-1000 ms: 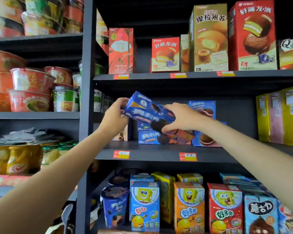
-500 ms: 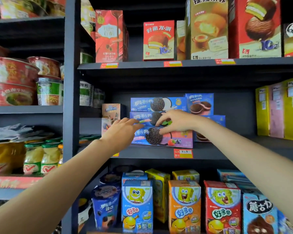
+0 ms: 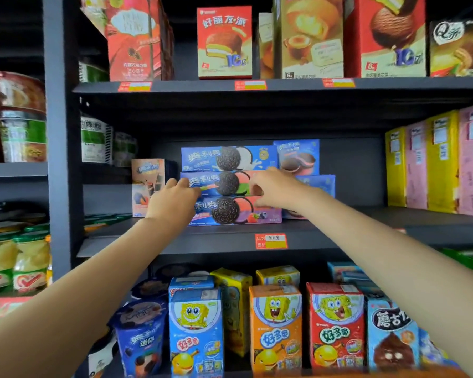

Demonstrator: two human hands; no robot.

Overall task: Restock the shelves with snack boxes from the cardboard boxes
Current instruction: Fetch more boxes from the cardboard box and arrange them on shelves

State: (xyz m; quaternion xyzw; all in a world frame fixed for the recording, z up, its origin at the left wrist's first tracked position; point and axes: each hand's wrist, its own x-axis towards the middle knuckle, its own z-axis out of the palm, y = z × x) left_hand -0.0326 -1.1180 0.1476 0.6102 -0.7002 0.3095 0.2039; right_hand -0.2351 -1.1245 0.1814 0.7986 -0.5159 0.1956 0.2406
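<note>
Hands [image 3: 172, 203] [image 3: 277, 188] at stacked cookie boxes [image 3: 228, 184]

The left hand [image 3: 172, 203] covers the left ends of the two lower cookie boxes [image 3: 230, 197]. The top-shelf cartons [image 3: 311, 36] are cropped above, their small print blurred.

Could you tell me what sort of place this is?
Most likely a small shop: dark shelves stocked with snack boxes, a price tag on the shelf edge, and stacked cookie boxes facing outward.
</note>
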